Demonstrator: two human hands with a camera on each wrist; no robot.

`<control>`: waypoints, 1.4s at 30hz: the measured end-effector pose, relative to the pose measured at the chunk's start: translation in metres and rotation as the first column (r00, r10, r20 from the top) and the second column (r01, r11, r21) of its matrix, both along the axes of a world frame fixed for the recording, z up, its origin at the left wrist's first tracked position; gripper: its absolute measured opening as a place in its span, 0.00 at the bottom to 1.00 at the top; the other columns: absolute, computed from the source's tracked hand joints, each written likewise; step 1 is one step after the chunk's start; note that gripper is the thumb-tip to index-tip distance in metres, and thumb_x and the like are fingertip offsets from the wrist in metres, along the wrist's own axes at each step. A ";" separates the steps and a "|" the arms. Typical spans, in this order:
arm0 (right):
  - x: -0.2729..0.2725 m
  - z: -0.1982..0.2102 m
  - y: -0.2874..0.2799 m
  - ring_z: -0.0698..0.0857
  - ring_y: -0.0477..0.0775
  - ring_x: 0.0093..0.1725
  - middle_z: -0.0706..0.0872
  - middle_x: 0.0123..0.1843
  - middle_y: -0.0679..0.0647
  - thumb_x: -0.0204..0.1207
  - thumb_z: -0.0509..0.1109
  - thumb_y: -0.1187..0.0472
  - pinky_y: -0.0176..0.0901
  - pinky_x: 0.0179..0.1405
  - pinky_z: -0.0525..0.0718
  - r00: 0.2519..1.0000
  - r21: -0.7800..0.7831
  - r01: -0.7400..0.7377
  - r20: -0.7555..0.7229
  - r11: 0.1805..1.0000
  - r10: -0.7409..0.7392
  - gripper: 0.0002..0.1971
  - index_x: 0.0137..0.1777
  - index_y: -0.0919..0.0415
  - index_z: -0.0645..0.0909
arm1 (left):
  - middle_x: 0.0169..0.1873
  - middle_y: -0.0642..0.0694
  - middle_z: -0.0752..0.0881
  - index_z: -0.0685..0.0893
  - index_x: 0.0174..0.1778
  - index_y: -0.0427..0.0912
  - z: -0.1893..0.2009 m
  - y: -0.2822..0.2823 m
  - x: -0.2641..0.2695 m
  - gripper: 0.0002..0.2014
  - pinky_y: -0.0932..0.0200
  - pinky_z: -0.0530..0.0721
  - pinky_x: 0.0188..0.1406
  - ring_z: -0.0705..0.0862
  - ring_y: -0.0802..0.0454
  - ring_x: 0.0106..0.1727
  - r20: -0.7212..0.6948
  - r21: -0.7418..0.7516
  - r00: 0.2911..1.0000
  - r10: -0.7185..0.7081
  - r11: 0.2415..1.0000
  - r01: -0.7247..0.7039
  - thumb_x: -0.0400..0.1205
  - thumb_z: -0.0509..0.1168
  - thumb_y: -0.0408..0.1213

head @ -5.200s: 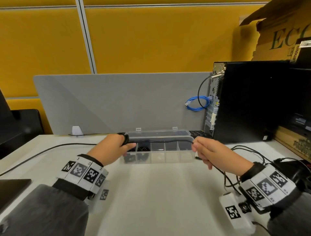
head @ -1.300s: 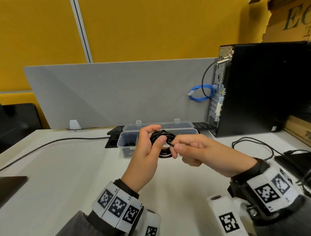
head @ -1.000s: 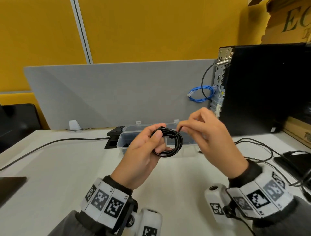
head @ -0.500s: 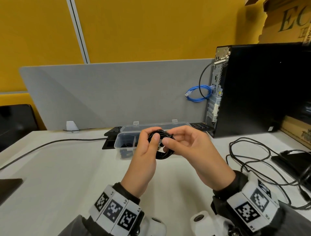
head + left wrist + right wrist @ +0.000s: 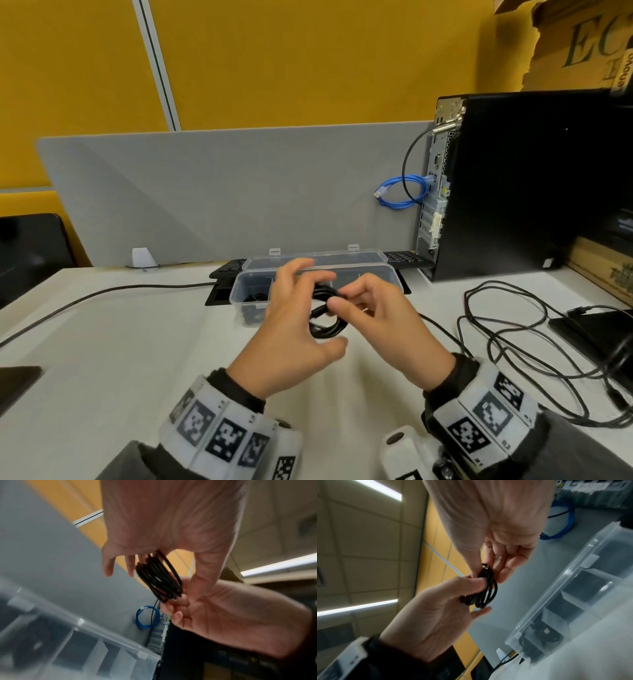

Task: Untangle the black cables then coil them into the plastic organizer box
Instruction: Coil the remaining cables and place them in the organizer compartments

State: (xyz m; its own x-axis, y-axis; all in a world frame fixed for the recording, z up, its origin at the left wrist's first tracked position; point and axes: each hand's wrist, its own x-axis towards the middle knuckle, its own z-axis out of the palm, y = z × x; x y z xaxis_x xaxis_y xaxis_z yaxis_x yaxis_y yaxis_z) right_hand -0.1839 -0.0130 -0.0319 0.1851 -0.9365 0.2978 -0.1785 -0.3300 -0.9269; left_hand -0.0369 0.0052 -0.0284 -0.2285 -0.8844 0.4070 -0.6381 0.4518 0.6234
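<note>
A small coil of black cable (image 5: 325, 320) hangs in front of the clear plastic organizer box (image 5: 239, 291), above the desk. My left hand (image 5: 301, 308) grips the coil, thumb on its near side and fingers behind it. My right hand (image 5: 340, 298) pinches the coil's upper strands between thumb and fingertips. In the left wrist view the coil (image 5: 159, 577) shows several loops below the palm. The right wrist view has the coil (image 5: 485, 592) between both hands, with the box (image 5: 573, 588) lying open. Its leftmost compartment (image 5: 251, 305) holds dark cable.
More loose black cables (image 5: 513, 329) sprawl on the desk at the right, near a black flat device (image 5: 596, 332). A black computer tower (image 5: 531, 185) stands behind, with a blue cable (image 5: 400, 193). A grey divider (image 5: 222, 192) backs the desk. Another black cable (image 5: 102, 294) runs off left.
The cable that was stretched between my hands is now wound into a small coil. In the last half second my right fingers shifted to pinch the coil's top, and both hands dropped slightly.
</note>
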 end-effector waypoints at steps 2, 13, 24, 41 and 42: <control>0.003 -0.001 0.004 0.87 0.49 0.45 0.89 0.42 0.52 0.75 0.72 0.59 0.37 0.45 0.81 0.996 -0.043 -0.033 -0.083 0.999 0.029 0.04 0.43 0.56 0.78 | 0.58 0.62 0.71 0.70 0.63 0.56 -0.002 0.002 -0.002 0.27 0.55 0.58 0.76 0.69 0.64 0.64 0.287 -0.140 0.950 0.125 0.986 -0.088 0.68 0.71 0.46; 0.005 0.015 0.026 0.80 0.31 0.39 0.85 0.47 0.45 0.79 0.66 0.55 0.22 0.37 0.73 0.977 -0.140 -0.049 -0.213 0.989 0.019 0.03 0.49 0.51 0.76 | 0.33 0.50 0.86 0.80 0.42 0.44 -0.006 -0.001 -0.010 0.05 0.53 0.84 0.35 0.83 0.50 0.35 0.235 -0.299 0.938 0.254 0.937 -0.179 0.75 0.67 0.39; 0.020 0.034 -0.094 0.80 0.47 0.43 0.84 0.45 0.50 0.84 0.57 0.58 0.28 0.34 0.76 0.844 -0.115 -0.019 -0.535 0.993 -0.046 0.10 0.55 0.58 0.79 | 0.48 0.51 0.85 0.76 0.60 0.47 0.001 -0.079 0.014 0.22 0.60 0.81 0.49 0.83 0.53 0.52 0.011 0.152 0.993 0.118 0.981 -0.118 0.72 0.74 0.38; 0.049 -0.002 -0.143 0.79 0.66 0.59 0.72 0.64 0.64 0.83 0.60 0.62 0.54 0.59 0.78 0.303 -0.045 -0.213 -0.953 0.976 0.022 0.16 0.68 0.62 0.78 | 0.33 0.51 0.85 0.84 0.36 0.46 -0.029 -0.111 0.046 0.05 0.66 0.81 0.44 0.82 0.58 0.36 0.153 0.331 0.984 0.091 0.933 -0.137 0.76 0.71 0.32; 0.049 -0.004 -0.142 0.80 0.67 0.59 0.73 0.64 0.63 0.81 0.62 0.63 0.54 0.57 0.79 0.310 -0.084 -0.181 -0.950 0.980 -0.024 0.15 0.66 0.64 0.78 | 0.33 0.50 0.86 0.83 0.33 0.48 -0.030 -0.112 0.047 0.08 0.63 0.82 0.46 0.83 0.57 0.37 0.148 0.329 0.984 0.096 0.934 -0.141 0.75 0.71 0.33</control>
